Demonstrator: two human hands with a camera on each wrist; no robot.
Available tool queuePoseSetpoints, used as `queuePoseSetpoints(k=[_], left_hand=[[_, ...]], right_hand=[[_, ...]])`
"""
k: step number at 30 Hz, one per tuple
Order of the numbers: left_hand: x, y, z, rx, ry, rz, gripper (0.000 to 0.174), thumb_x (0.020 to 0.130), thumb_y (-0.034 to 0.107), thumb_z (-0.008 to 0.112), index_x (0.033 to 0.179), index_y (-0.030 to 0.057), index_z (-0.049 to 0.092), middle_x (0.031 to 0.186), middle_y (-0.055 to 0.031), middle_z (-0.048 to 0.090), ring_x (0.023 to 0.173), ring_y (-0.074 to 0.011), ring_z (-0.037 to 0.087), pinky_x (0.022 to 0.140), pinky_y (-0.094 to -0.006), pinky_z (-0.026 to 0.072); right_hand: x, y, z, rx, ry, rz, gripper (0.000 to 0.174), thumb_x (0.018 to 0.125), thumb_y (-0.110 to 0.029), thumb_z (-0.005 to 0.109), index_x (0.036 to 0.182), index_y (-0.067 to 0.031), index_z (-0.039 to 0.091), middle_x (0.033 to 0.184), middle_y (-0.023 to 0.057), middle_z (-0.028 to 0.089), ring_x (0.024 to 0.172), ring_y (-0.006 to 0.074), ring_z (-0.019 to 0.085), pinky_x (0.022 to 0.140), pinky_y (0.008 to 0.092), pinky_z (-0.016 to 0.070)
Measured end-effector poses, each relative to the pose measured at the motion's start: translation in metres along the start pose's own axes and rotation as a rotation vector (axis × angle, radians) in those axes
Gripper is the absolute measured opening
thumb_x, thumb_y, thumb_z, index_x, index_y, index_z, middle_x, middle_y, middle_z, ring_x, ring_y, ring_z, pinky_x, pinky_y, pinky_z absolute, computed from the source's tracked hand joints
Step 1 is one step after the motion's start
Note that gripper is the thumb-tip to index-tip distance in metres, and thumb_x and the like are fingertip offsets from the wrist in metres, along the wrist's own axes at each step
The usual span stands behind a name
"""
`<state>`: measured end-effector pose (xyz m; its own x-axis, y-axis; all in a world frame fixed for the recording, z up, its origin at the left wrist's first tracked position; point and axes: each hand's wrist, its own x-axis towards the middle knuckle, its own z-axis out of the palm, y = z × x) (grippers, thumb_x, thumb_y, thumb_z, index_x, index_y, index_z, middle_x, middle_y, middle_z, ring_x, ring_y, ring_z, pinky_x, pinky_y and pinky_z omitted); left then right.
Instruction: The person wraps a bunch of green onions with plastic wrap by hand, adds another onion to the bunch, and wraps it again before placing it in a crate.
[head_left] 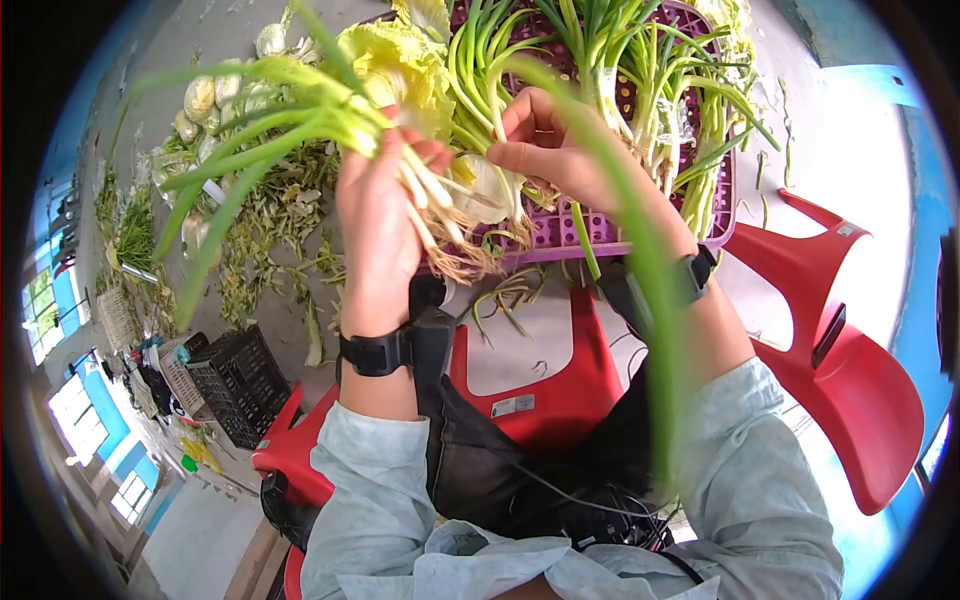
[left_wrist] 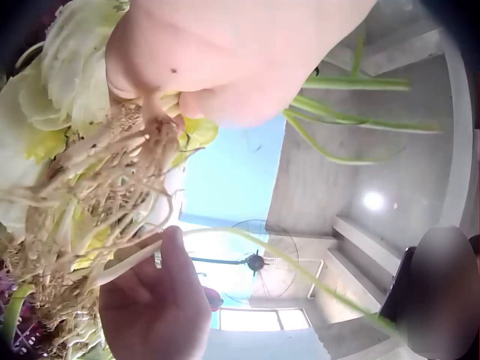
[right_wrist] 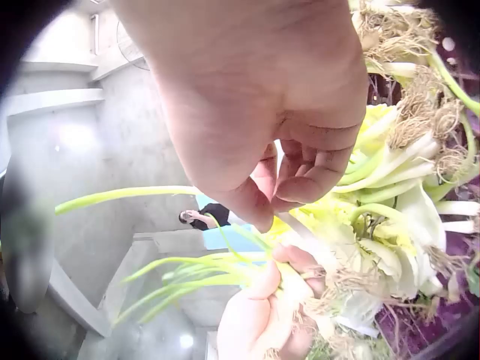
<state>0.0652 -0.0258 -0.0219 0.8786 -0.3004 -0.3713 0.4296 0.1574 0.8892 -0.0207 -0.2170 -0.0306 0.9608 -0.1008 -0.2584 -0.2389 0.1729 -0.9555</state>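
My left hand [head_left: 378, 220] grips a bunch of spring onions [head_left: 320, 115], its green tops fanning to the left and its pale, rooted ends hanging down to the right. Just right of it, my right hand [head_left: 575, 150] pinches a single spring onion between thumb and fingers. The long leaf of that single spring onion [head_left: 655, 330] droops, blurred, across the right forearm. In the left wrist view the single stalk [left_wrist: 292, 270] arches away from the right thumb. Tangled brown roots [left_wrist: 90, 195] hang below my left hand there. Both hands are over the near side of a purple crate [head_left: 600, 240].
More spring onions [head_left: 610, 70] lie in the crate, with yellow-green cabbage leaves [head_left: 395, 70] beside them. Trimmings and wrapped vegetables [head_left: 200, 95] cover the floor to the left. Red chairs [head_left: 840, 340] stand close by, and a black crate [head_left: 240, 385] sits at lower left.
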Motion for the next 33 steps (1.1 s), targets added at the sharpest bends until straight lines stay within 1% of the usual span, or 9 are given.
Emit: queuePoseSetpoints(k=[7, 9, 12, 13, 15, 22, 25, 30, 33], left_hand=[[-0.012, -0.023, 0.023, 0.057, -0.312, -0.214, 0.033, 0.11, 0.015, 0.046, 0.139, 0.0005, 0.049, 0.119, -0.0099, 0.065, 0.098, -0.0196, 0.07, 0.086, -0.0366, 0.0609], [-0.021, -0.02, 0.031, 0.084, -0.298, -0.226, 0.033, 0.11, 0.016, 0.045, 0.14, 0.003, 0.049, 0.118, -0.0088, 0.065, 0.095, -0.0192, 0.071, 0.084, -0.0349, 0.0609], [-0.022, -0.018, 0.031, 0.146, -0.346, -0.268, 0.032, 0.11, 0.016, 0.046, 0.141, 0.0059, 0.049, 0.117, -0.0073, 0.065, 0.091, -0.0178, 0.071, 0.081, -0.0327, 0.0604], [-0.021, -0.018, 0.03, 0.17, -0.373, -0.286, 0.033, 0.11, 0.016, 0.046, 0.141, 0.0067, 0.049, 0.117, -0.0068, 0.065, 0.09, -0.0172, 0.07, 0.08, -0.032, 0.0601], [-0.022, -0.019, 0.028, 0.14, -0.39, -0.278, 0.032, 0.11, 0.017, 0.048, 0.139, 0.0057, 0.05, 0.108, -0.0054, 0.063, 0.081, -0.0137, 0.064, 0.075, -0.0301, 0.0561], [-0.014, -0.013, 0.015, -0.127, -0.508, -0.442, 0.029, 0.106, 0.017, 0.055, 0.132, 0.0042, 0.052, 0.098, -0.0058, 0.058, 0.073, -0.0126, 0.056, 0.068, -0.0289, 0.0483], [-0.015, -0.013, 0.013, -0.1, -0.543, -0.494, 0.031, 0.107, 0.018, 0.054, 0.134, 0.0038, 0.051, 0.096, -0.0074, 0.059, 0.072, -0.0147, 0.056, 0.067, -0.0301, 0.0493], [-0.019, -0.007, 0.015, 0.037, -0.517, -0.456, 0.027, 0.107, 0.021, 0.052, 0.128, 0.0038, 0.054, 0.096, -0.0088, 0.064, 0.073, -0.0172, 0.063, 0.065, -0.0302, 0.0536], [-0.017, -0.014, 0.014, 0.017, -0.5, -0.431, 0.025, 0.108, 0.024, 0.053, 0.124, 0.0045, 0.056, 0.097, -0.0082, 0.066, 0.075, -0.0168, 0.066, 0.065, -0.03, 0.0553]], right_hand=[[0.0, -0.001, 0.006, -0.01, 0.025, 0.074, 0.023, 0.093, -0.017, 0.076, 0.102, -0.0011, 0.062, 0.084, 0.004, 0.068, 0.078, 0.0088, 0.067, 0.067, 0.0254, 0.0519], [0.0, 0.003, 0.005, -0.016, 0.055, 0.082, 0.024, 0.093, -0.018, 0.076, 0.101, -0.0003, 0.063, 0.086, 0.0061, 0.07, 0.077, 0.0104, 0.069, 0.068, 0.0275, 0.0532], [0.007, 0.014, 0.003, -0.324, 0.168, -0.139, 0.024, 0.093, -0.019, 0.076, 0.101, 0.0005, 0.065, 0.087, 0.0074, 0.072, 0.073, 0.012, 0.069, 0.07, 0.0291, 0.0542], [0.005, 0.011, 0.003, -0.284, 0.145, -0.083, 0.025, 0.092, -0.02, 0.077, 0.102, 0.0009, 0.066, 0.088, 0.008, 0.072, 0.074, 0.012, 0.069, 0.071, 0.0295, 0.0543], [0.002, 0.002, 0.002, -0.206, 0.097, 0.029, 0.028, 0.092, -0.021, 0.077, 0.103, 0.0017, 0.067, 0.089, 0.009, 0.072, 0.077, 0.0121, 0.069, 0.073, 0.0302, 0.0545], [0.008, 0.009, 0.003, -0.11, 0.233, -0.124, 0.029, 0.099, -0.024, 0.069, 0.11, 0.0026, 0.066, 0.097, 0.0097, 0.071, 0.082, 0.0138, 0.067, 0.072, 0.0277, 0.0529], [0.006, 0.007, 0.003, 0.0, 0.177, -0.091, 0.029, 0.1, -0.023, 0.067, 0.115, 0.0024, 0.066, 0.091, 0.0088, 0.071, 0.078, 0.0126, 0.066, 0.07, 0.0292, 0.0521], [0.008, 0.019, 0.004, -0.277, 0.172, -0.229, 0.028, 0.102, -0.022, 0.064, 0.116, 0.0019, 0.067, 0.08, 0.0085, 0.07, 0.07, 0.0138, 0.064, 0.064, 0.032, 0.0503], [0.004, 0.012, 0.004, -0.273, 0.099, -0.112, 0.026, 0.102, -0.021, 0.061, 0.11, 0.0024, 0.067, 0.077, 0.01, 0.069, 0.068, 0.0159, 0.065, 0.064, 0.0329, 0.0503]])
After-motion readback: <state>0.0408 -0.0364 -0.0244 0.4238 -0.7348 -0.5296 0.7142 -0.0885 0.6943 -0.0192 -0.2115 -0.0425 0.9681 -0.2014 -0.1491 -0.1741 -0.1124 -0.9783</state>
